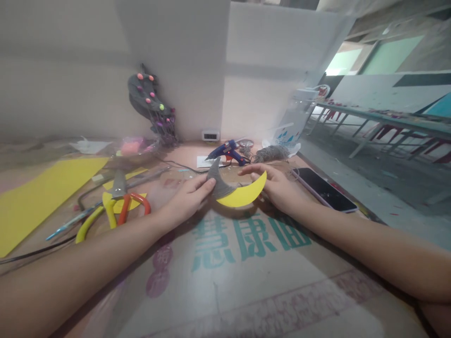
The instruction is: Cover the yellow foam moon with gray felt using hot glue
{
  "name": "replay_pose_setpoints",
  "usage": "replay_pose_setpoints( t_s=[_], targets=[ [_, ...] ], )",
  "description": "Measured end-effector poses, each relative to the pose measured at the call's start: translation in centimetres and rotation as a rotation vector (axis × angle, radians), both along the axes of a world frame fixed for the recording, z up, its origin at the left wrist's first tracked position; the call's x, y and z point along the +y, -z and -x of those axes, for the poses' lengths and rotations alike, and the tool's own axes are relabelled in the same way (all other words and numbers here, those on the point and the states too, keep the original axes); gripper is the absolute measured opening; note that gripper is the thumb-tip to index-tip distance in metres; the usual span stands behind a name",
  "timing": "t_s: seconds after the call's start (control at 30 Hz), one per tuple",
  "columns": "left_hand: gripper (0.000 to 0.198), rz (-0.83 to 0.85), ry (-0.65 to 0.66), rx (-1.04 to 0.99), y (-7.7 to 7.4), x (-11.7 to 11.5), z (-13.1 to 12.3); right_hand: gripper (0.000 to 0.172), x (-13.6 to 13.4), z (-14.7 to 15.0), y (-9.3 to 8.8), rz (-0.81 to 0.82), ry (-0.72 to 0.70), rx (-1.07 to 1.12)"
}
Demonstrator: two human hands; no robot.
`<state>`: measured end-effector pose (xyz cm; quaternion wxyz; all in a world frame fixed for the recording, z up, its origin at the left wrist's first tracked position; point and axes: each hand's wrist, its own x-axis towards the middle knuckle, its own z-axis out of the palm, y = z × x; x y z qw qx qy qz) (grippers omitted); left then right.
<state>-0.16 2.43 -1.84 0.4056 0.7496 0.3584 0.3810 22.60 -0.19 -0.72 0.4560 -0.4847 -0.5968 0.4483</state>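
Observation:
A crescent-shaped cut-out [243,195] is held just above the cardboard sheet [246,281]. Its right part is yellow and its left part [218,180] is covered in grey thread or glitter. My left hand [186,199] pinches the grey end with thumb and fingers. My right hand [276,185] holds the yellow tip from the right side. Both forearms reach in from the bottom corners.
Scissors [118,202] with orange and yellow handles lie to the left on yellow paper [42,197]. A blue glue gun [227,151], a bundle of grey yarn [271,152] and a dark phone [324,188] sit behind and right. A dark decorated piece [148,101] leans on the wall.

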Motion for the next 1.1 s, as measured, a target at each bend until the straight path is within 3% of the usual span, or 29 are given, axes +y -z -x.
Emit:
replay_pose_setpoints(
  t_s=[0.13, 0.3, 0.4, 0.83, 1.1],
  targets=[
    [0.037, -0.041, -0.015, 0.022, 0.2, 0.1, 0.0, 0.034, -1.2, 1.2, -0.6, 0.109, -0.12, -0.056],
    [0.037, -0.07, -0.045, 0.083, 0.4, 0.1, 0.0, 0.023, -0.8, 0.9, 0.2, 0.077, -0.225, -0.035],
    [0.034, -0.058, -0.056, 0.104, 0.3, 0.0, 0.0, 0.017, -0.2, 0.5, 0.7, 0.038, -0.22, -0.076],
    [0.031, -0.021, 0.045, 0.088, 0.5, 0.2, 0.0, 0.022, 0.3, 0.3, 1.1, -0.056, -0.165, -0.329],
    [0.03, -0.001, 0.062, 0.084, 0.6, 0.1, -0.1, 0.021, -0.1, 0.5, 0.7, -0.099, -0.126, -0.352]
  ],
)
